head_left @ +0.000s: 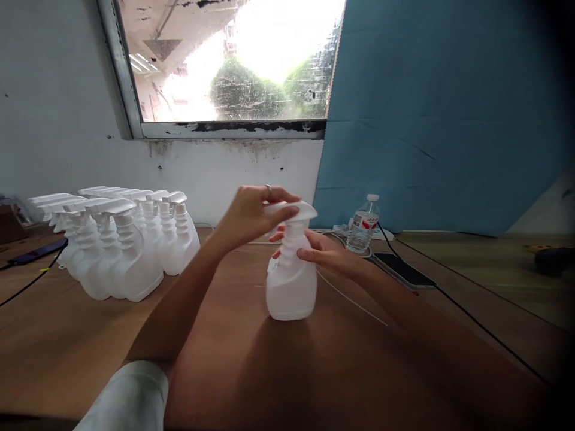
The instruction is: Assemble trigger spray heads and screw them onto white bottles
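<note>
A white spray bottle (291, 287) stands upright on the brown table in front of me. My left hand (256, 212), with a ring on one finger, grips the white trigger sprayer head (306, 211) on top from the left. Around the ribbed neck of the same bottle, the fingers and thumb of my right hand (330, 254) are closed from the right. Part of the sprayer is hidden behind my left fingers. To the left, several similar white spray bottles (135, 263) with sprayer heads stand close together in rows.
A clear water bottle (363, 227) stands at the back right, beside a phone (404, 269) with a black cable. Another phone (38, 251) lies at far left. A thin white cord (353, 299) crosses the table (211, 359). Blue cloth (426, 120) hangs beside the window.
</note>
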Motion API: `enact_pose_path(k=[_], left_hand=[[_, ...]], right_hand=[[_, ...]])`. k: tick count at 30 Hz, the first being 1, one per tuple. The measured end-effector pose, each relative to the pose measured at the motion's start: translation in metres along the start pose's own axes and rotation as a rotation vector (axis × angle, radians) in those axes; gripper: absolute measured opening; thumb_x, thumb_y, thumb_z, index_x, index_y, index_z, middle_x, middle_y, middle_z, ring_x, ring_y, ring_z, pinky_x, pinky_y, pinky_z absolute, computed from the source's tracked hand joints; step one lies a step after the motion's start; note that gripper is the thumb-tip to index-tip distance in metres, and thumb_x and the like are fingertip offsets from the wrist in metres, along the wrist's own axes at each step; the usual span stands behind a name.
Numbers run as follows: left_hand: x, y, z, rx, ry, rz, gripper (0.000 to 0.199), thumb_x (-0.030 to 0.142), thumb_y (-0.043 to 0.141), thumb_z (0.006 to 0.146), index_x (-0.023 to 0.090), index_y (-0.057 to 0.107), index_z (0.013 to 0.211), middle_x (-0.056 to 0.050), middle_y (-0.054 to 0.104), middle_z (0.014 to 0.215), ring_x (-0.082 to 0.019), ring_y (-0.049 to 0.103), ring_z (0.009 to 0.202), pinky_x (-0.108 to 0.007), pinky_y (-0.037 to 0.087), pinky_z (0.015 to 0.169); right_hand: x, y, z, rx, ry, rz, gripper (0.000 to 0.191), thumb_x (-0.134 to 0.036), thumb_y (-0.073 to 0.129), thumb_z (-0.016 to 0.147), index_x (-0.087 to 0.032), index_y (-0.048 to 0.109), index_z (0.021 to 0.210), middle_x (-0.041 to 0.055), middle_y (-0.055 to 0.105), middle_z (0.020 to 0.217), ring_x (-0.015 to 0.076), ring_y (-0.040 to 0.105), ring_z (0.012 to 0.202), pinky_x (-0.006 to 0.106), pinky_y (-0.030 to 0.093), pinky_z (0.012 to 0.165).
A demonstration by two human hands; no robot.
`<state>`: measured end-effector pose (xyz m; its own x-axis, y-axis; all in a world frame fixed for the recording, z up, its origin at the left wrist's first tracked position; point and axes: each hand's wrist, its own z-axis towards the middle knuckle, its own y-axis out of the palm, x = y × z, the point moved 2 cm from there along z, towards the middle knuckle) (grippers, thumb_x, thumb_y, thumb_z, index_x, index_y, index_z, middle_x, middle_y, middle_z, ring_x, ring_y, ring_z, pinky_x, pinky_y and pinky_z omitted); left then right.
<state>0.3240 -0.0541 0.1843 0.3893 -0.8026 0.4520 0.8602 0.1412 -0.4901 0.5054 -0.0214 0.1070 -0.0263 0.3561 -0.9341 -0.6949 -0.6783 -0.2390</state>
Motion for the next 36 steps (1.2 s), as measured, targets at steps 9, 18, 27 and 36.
enact_pose_path(k=[9, 18, 27, 36], left_hand=[[0.007, -0.132, -0.058, 0.359, -0.359, 0.644, 0.039, 0.050, 0.074, 0.065, 0.021, 0.077, 0.091, 0.004, 0.058, 0.049, -0.009, 0.047, 0.046, -0.023, 0.038, 0.052], [-0.022, -0.177, -0.068, 0.292, -0.797, 0.837, 0.030, 0.048, 0.075, 0.058, 0.025, 0.074, 0.077, 0.009, 0.058, 0.042, -0.012, 0.055, 0.048, -0.023, 0.035, 0.056], [-0.031, -0.179, -0.067, 0.298, -0.870, 0.882, 0.029, 0.039, 0.073, 0.063, 0.020, 0.073, 0.084, 0.009, 0.057, 0.043, -0.011, 0.056, 0.056, -0.020, 0.037, 0.063], [-0.040, -0.180, -0.063, 0.215, -0.967, 0.993, 0.029, 0.036, 0.069, 0.067, 0.020, 0.069, 0.092, 0.010, 0.057, 0.044, -0.012, 0.056, 0.062, -0.018, 0.033, 0.059]], right_hand=[[0.044, -0.049, -0.034, 0.207, 0.133, -0.365, 0.044, -0.040, 0.058, 0.085, -0.024, 0.049, 0.125, 0.0108, 0.053, 0.128, 0.0210, 0.067, 0.091, 0.041, 0.048, 0.089], [0.080, -0.088, -0.059, 0.463, 0.197, -0.493, 0.037, -0.043, 0.057, 0.080, -0.021, 0.054, 0.110, 0.0094, 0.059, 0.110, 0.0181, 0.066, 0.070, 0.041, 0.053, 0.078], [0.100, -0.094, -0.063, 0.425, 0.194, -0.537, 0.038, -0.044, 0.054, 0.079, -0.018, 0.053, 0.107, 0.0088, 0.061, 0.101, 0.0144, 0.063, 0.061, 0.033, 0.051, 0.066], [0.106, -0.099, -0.066, 0.419, 0.230, -0.608, 0.044, -0.049, 0.050, 0.081, -0.016, 0.055, 0.110, 0.0109, 0.062, 0.105, 0.0137, 0.063, 0.060, 0.033, 0.050, 0.068]])
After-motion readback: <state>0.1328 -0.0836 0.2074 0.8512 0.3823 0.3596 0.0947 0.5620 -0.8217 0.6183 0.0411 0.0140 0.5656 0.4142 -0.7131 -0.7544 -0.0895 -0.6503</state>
